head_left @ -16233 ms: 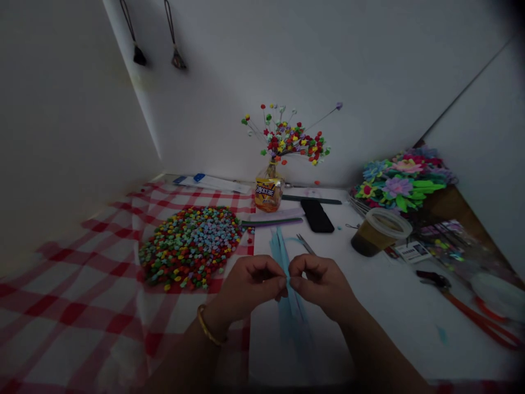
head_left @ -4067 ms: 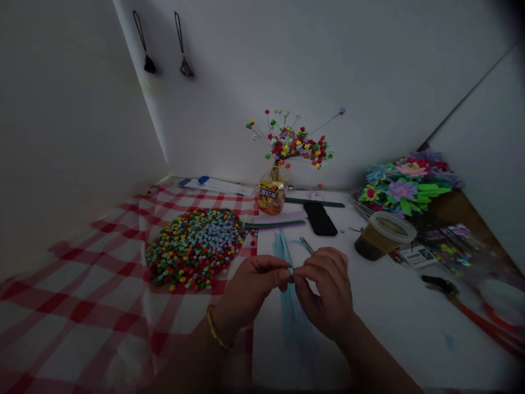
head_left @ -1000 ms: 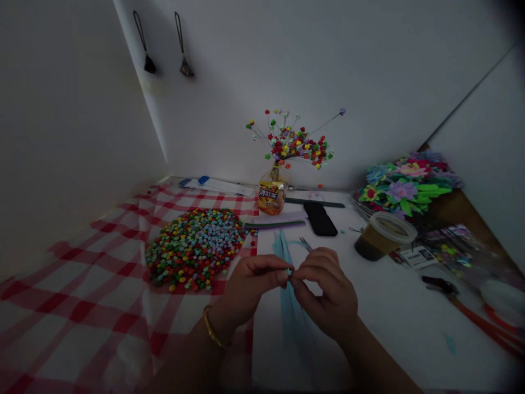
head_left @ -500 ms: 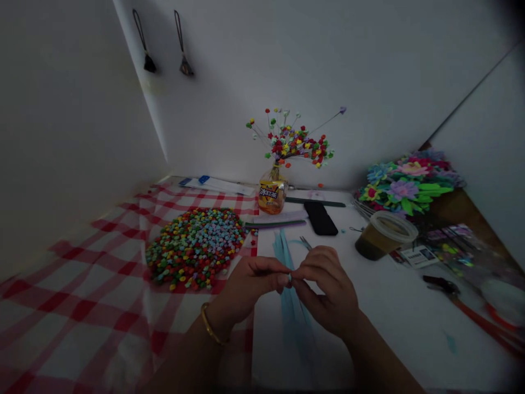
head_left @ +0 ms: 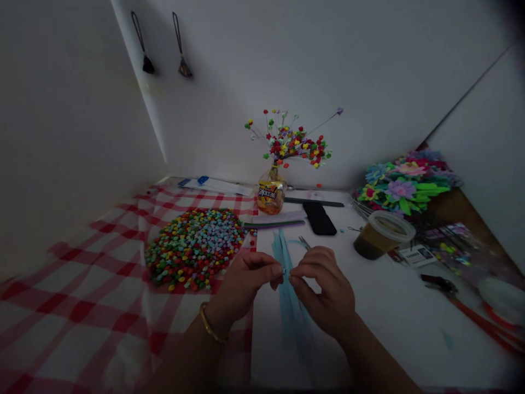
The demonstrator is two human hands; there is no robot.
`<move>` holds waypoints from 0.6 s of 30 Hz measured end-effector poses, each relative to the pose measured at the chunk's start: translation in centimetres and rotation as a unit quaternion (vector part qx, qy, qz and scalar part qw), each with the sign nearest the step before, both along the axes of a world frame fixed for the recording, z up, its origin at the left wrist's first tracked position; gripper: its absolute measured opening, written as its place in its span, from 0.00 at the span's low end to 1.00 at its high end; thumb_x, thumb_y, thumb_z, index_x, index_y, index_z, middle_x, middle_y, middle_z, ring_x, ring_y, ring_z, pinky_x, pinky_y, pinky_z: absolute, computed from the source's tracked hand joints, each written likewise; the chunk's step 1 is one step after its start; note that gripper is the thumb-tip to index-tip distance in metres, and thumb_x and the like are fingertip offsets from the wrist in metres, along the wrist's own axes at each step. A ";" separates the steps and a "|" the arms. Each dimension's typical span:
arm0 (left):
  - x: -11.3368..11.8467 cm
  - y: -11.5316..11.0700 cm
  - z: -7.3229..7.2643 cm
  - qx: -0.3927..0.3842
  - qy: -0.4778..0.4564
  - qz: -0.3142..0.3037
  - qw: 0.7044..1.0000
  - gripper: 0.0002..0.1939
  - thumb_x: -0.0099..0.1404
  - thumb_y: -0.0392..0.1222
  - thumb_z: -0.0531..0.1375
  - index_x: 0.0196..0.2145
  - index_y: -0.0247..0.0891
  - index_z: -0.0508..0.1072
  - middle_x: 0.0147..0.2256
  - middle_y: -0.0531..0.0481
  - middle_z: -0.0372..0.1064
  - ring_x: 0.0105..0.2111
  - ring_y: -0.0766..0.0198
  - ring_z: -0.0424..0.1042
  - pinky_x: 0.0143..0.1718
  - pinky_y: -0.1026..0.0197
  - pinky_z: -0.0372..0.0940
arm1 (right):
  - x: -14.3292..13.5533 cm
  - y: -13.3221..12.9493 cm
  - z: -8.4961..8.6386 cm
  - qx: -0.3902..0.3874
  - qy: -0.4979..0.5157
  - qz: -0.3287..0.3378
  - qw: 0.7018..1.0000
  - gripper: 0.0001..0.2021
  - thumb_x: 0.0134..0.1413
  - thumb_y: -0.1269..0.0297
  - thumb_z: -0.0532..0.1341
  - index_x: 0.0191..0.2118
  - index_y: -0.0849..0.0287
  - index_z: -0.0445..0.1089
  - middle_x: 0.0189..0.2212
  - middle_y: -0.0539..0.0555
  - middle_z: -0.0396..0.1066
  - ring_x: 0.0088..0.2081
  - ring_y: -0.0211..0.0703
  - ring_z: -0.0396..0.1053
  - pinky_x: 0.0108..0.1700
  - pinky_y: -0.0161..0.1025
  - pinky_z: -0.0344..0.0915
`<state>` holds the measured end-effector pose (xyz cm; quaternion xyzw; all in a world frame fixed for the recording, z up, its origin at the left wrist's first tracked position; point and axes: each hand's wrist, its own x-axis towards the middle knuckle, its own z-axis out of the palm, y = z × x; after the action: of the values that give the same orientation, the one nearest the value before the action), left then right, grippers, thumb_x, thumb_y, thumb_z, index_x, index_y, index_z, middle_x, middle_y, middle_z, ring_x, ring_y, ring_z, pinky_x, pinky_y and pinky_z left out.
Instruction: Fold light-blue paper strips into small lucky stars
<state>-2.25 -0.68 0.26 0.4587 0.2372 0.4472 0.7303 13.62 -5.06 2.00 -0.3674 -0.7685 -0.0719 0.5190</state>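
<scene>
My left hand, with a gold bracelet at the wrist, pinches a tiny light blue paper piece between thumb and forefinger. Just to its right, my right hand has thumb and forefinger pressed together; whatever they hold is too small to make out. Light blue paper strips lie lengthwise on the white surface beneath both hands. Behind the right hand lie partly hidden scissors. A large heap of small coloured paper stars rests left of the hands on the red checked cloth.
A bottle holding star stems stands at the back. Right of it are a black phone, a tub of brown liquid, colourful flowers and orange-handled pliers.
My hands have moved slightly apart. The fingertips met around the small blue piece before; now a narrow gap separates them, with the piece at my left fingertips.
</scene>
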 end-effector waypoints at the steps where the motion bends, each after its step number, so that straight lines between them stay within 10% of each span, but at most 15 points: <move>1: -0.1 0.0 0.0 -0.002 0.002 -0.006 1.000 0.06 0.50 0.38 0.67 0.21 0.33 0.76 0.18 0.52 0.69 0.20 0.69 0.64 0.24 0.65 0.59 | 0.2 0.0 0.0 -0.001 0.001 0.006 1.000 0.06 0.50 0.74 0.60 0.34 0.57 0.69 0.26 0.52 0.69 0.31 0.43 0.66 0.36 0.45 0.63; 18: -0.1 0.0 -0.2 0.001 0.022 -0.050 0.998 0.07 0.49 0.39 0.67 0.22 0.32 0.76 0.18 0.52 0.67 0.20 0.70 0.62 0.23 0.65 0.56 | 0.6 0.0 -0.2 -0.052 -0.053 0.029 0.997 0.04 0.53 0.73 0.58 0.32 0.57 0.66 0.27 0.51 0.67 0.32 0.42 0.65 0.39 0.45 0.62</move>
<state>-2.38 -0.70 0.10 0.4806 0.2294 0.3998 0.7460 14.17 -5.06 1.77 -0.3673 -0.8076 -0.0362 0.4599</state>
